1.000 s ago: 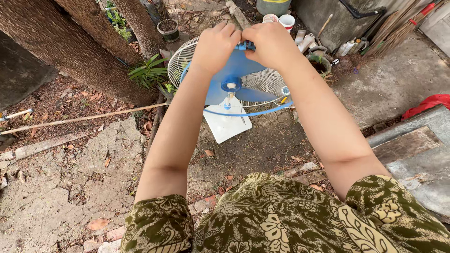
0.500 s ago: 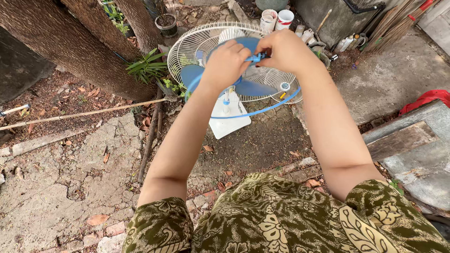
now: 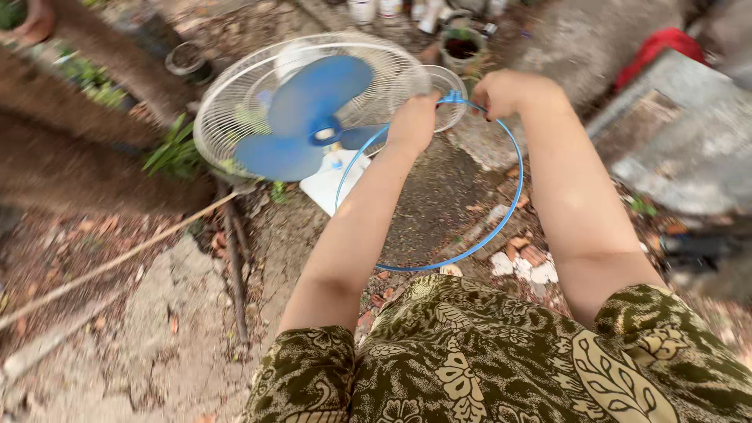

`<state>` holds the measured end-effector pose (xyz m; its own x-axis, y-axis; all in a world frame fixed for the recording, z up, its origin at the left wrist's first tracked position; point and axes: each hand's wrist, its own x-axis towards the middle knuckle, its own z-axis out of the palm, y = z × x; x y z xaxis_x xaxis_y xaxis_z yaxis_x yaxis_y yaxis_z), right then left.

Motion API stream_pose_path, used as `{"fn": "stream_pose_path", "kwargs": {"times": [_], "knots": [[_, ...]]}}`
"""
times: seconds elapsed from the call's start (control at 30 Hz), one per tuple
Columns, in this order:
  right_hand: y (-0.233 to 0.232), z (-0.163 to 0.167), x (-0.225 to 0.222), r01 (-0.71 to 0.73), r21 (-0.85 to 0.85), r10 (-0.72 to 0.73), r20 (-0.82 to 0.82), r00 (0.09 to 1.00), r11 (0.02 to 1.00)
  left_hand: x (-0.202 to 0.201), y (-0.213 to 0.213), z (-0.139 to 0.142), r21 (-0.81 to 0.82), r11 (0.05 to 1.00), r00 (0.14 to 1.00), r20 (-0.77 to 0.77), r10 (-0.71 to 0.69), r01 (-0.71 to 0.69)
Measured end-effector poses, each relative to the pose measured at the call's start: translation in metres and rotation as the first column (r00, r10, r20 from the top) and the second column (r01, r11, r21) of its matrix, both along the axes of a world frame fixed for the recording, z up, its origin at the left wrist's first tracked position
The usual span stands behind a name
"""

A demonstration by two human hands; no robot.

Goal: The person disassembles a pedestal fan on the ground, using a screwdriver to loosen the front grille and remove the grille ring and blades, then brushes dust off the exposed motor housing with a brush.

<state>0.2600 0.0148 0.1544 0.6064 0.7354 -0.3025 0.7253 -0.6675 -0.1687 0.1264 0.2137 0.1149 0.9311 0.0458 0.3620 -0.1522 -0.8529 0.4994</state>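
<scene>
At twelve o'clock: left hand [image 3: 413, 124] and right hand [image 3: 507, 92], both closed on the blue ring [image 3: 501, 227], which hangs toward six o'clock. At ten o'clock: white fan grille [image 3: 235, 102], blue blades [image 3: 309, 117] exposed. Risk: the thin ring may twist or slip.

I wore the one camera on my head; it looked steeply down past my patterned sleeves and both forearms to the ground, close over my left hand [image 3: 413, 121], right hand [image 3: 501, 92] and the fan [image 3: 309, 110].

Fan [image 3: 313, 117] on stony ground [image 3: 157, 329]
</scene>
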Motion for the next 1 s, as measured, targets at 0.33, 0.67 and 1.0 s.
{"fn": "stream_pose_path", "kwargs": {"times": [0.33,0.67,1.0], "knots": [[-0.186,-0.118,0.107,0.746,0.201,-0.77,0.078,0.634,0.635,0.145,-0.064,-0.087,-0.22,0.966,0.989,0.014,0.145,-0.138],[-0.294,-0.203,0.267,0.797,0.514,-0.891,-0.125,0.436,0.317,0.369,-0.056,-0.154,-0.914,0.314,0.898,-0.104,0.428,-0.256],[-0.218,-0.292,0.447,0.691,0.63,-0.882,-0.021,0.471,0.354,0.483,0.021,-0.27,-0.827,0.328,0.802,-0.222,0.555,-0.456]]}}
